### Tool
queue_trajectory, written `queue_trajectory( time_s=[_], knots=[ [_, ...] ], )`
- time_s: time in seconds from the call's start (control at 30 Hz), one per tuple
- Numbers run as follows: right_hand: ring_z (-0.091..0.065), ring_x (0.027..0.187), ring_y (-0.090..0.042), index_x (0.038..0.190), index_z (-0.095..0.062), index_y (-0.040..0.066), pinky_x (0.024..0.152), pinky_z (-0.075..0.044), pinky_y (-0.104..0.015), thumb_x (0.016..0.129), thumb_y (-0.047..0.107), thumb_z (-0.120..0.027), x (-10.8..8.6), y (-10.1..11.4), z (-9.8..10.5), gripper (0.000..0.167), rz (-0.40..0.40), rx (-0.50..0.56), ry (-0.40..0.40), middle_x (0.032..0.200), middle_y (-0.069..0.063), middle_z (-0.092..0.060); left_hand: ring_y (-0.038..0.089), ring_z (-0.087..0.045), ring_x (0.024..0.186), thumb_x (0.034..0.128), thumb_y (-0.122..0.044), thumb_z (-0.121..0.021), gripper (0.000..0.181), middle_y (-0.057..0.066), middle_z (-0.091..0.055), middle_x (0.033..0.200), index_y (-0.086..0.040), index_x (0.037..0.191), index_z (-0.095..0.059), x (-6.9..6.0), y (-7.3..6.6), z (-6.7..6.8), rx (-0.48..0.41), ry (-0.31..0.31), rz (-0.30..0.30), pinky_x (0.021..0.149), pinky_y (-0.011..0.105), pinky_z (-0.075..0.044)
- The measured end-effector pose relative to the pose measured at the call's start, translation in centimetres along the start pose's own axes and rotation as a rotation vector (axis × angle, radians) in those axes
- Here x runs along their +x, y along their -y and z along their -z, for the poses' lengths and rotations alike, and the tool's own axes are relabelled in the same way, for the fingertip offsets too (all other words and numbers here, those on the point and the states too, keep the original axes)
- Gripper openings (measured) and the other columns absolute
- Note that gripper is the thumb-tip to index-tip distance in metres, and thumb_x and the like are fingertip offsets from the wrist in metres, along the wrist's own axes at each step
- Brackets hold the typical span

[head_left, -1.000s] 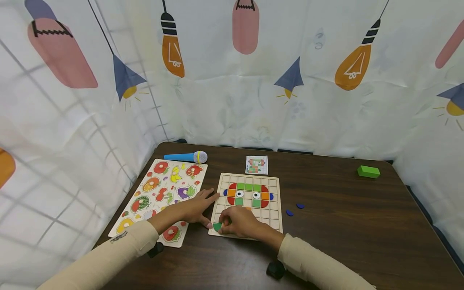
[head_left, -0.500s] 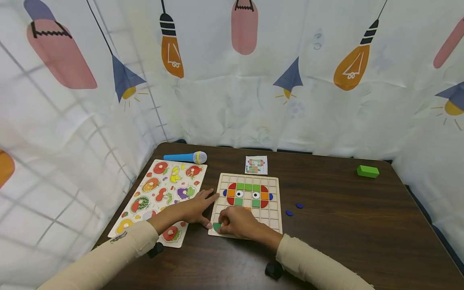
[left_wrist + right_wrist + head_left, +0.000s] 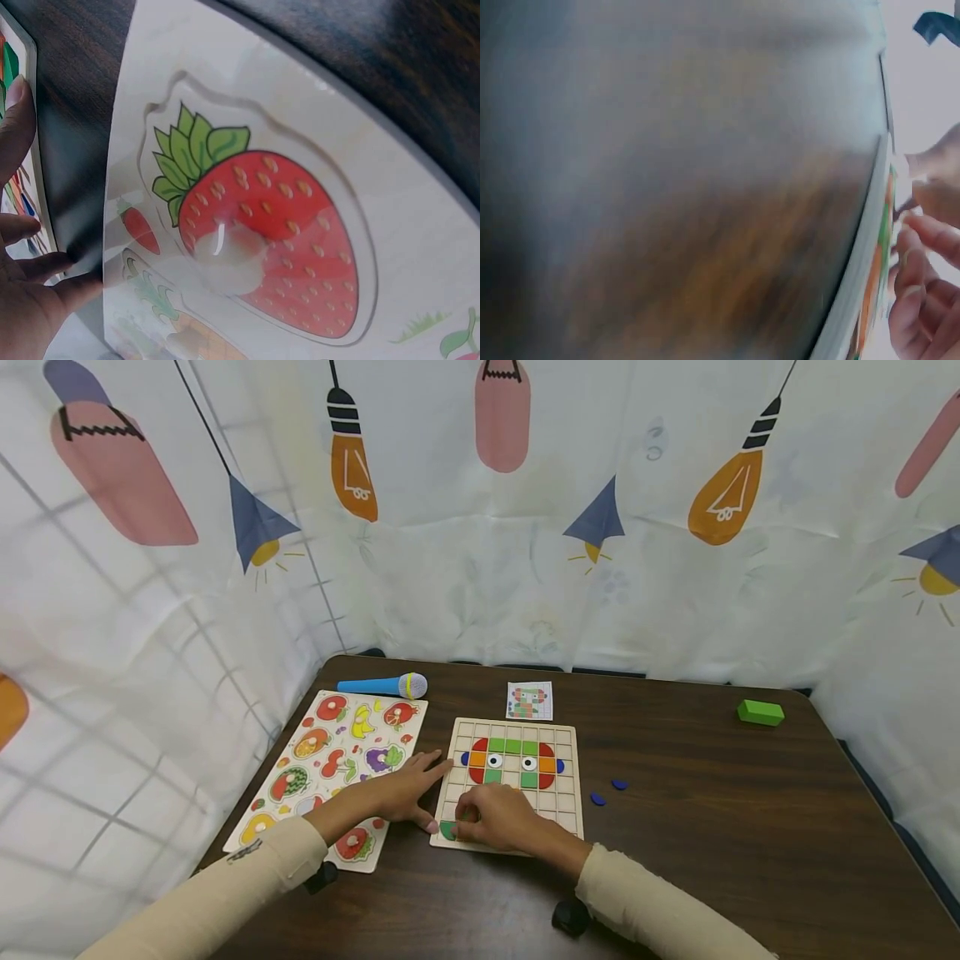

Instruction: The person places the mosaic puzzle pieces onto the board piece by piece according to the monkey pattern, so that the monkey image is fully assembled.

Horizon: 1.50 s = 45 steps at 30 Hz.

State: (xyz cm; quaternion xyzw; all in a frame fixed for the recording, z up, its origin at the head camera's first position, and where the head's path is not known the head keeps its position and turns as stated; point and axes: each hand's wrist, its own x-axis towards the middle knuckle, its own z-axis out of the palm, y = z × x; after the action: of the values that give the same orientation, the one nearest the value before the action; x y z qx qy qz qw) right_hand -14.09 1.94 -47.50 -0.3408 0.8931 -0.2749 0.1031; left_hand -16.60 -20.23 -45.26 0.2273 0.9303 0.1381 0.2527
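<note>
In the head view, a wooden grid board carries red, orange, green and blue pieces and two eye pieces arranged as a face. My right hand is over its lower left, thumb and forefinger curled together at a green rounded piece in the corner; the fingertips partly hide it. My left hand lies along the board's left edge, fingers spread, thumb near that corner. In the right wrist view, the right hand's bent fingers are just above the board.
A fruit puzzle board lies left, partly under the left forearm. A toy microphone and a picture card are behind. Two blue pieces lie right of the grid board; a green block sits far right on the table.
Both hands stay almost in place. The right fingers shift very slightly at the green piece, showing a little more of it.
</note>
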Motion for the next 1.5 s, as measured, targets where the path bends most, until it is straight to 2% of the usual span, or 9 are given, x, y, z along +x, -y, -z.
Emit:
queue_trajectory(
  time_s=[0.17, 0.3, 0.43, 0.63, 0.8, 0.9, 1.0, 1.27, 1.5],
  knots=[
    [-0.053, 0.067, 0.001, 0.093, -0.076, 0.022, 0.061, -0.045, -0.018, 0.094, 0.031, -0.072, -0.8, -1.7, 1.7, 0.010, 0.049, 0.061, 0.011, 0.078, 0.016, -0.067, 0.044, -0.014, 0.153, 0.0799, -0.045, -0.082, 0.103, 0.019, -0.016, 0.167, -0.017, 0.160, -0.024, 0.1, 0.0, -0.1, 0.000, 0.002, 0.015, 0.117, 0.060, -0.030],
    [-0.053, 0.072, -0.001, 0.100, -0.076, 0.022, 0.065, -0.047, -0.020, 0.097, 0.031, -0.069, -2.2, -4.1, 3.6, 0.012, 0.078, 0.128, 0.029, 0.090, 0.015, -0.069, 0.041, -0.017, 0.153, 0.0799, -0.046, -0.082, 0.103, 0.018, -0.017, 0.166, -0.017, 0.160, -0.024, 0.2, 0.0, -0.1, 0.005, -0.001, 0.015, 0.117, 0.059, -0.031],
    [-0.052, 0.072, -0.004, 0.104, -0.076, 0.020, 0.065, -0.047, -0.021, 0.097, 0.030, -0.068, -4.2, -7.0, 5.7, 0.015, 0.091, 0.176, 0.025, 0.095, 0.011, -0.070, 0.040, -0.019, 0.152, 0.0793, -0.045, -0.083, 0.103, 0.019, -0.017, 0.166, -0.017, 0.160, -0.025, 0.2, -0.1, -0.1, 0.011, -0.003, 0.015, 0.117, 0.058, -0.034],
    [-0.053, 0.077, -0.006, 0.106, -0.076, 0.017, 0.064, -0.048, -0.021, 0.094, 0.027, -0.072, -7.8, -11.4, 8.2, 0.016, -0.007, 0.185, -0.019, 0.099, 0.008, -0.069, 0.040, -0.017, 0.153, 0.0796, -0.046, -0.082, 0.103, 0.018, -0.017, 0.166, -0.017, 0.160, -0.024, 0.2, -0.2, 0.0, 0.012, 0.006, 0.025, 0.117, 0.058, -0.032],
    [-0.051, 0.074, -0.006, 0.108, -0.076, 0.017, 0.062, -0.046, -0.022, 0.092, 0.027, -0.074, -10.6, -14.0, 9.5, 0.019, -0.098, 0.134, -0.032, 0.096, 0.008, -0.066, 0.040, -0.016, 0.153, 0.0794, -0.047, -0.082, 0.104, 0.017, -0.016, 0.167, -0.018, 0.160, -0.024, 0.2, -0.4, 0.0, 0.008, 0.008, 0.037, 0.117, 0.059, -0.031],
    [-0.049, 0.070, -0.004, 0.109, -0.075, 0.018, 0.059, -0.044, -0.022, 0.092, 0.029, -0.074, -11.5, -14.8, 9.6, 0.021, -0.136, 0.104, -0.042, 0.094, 0.008, -0.065, 0.040, -0.016, 0.154, 0.0793, -0.046, -0.082, 0.104, 0.017, -0.016, 0.167, -0.018, 0.160, -0.025, 0.2, -0.3, -0.1, 0.003, 0.006, 0.045, 0.117, 0.060, -0.031],
    [-0.048, 0.070, -0.003, 0.111, -0.074, 0.016, 0.059, -0.043, -0.022, 0.091, 0.032, -0.074, -11.9, -15.2, 9.3, 0.025, -0.138, 0.098, -0.056, 0.093, 0.008, -0.064, 0.041, -0.015, 0.154, 0.0791, -0.046, -0.083, 0.103, 0.017, -0.016, 0.167, -0.019, 0.160, -0.025, 0.1, -0.3, -0.1, -0.001, 0.003, 0.050, 0.117, 0.060, -0.031],
    [-0.048, 0.071, -0.002, 0.109, -0.074, 0.017, 0.061, -0.044, -0.022, 0.089, 0.028, -0.077, -11.9, -15.2, 8.6, 0.023, -0.140, 0.039, -0.104, 0.089, 0.009, -0.061, 0.040, -0.016, 0.153, 0.0806, -0.047, -0.081, 0.103, 0.018, -0.015, 0.167, -0.017, 0.161, -0.024, 0.1, -0.2, 0.0, 0.007, 0.010, 0.031, 0.117, 0.059, -0.031],
    [-0.047, 0.076, -0.002, 0.115, -0.076, 0.015, 0.064, -0.043, -0.021, 0.089, 0.023, -0.077, -11.9, -15.0, 8.6, 0.028, -0.138, 0.000, -0.097, 0.094, 0.007, -0.062, 0.041, -0.014, 0.154, 0.0801, -0.048, -0.081, 0.104, 0.017, -0.015, 0.167, -0.018, 0.161, -0.023, 0.2, -0.2, 0.0, 0.017, 0.016, 0.038, 0.117, 0.060, -0.030]
  ],
)
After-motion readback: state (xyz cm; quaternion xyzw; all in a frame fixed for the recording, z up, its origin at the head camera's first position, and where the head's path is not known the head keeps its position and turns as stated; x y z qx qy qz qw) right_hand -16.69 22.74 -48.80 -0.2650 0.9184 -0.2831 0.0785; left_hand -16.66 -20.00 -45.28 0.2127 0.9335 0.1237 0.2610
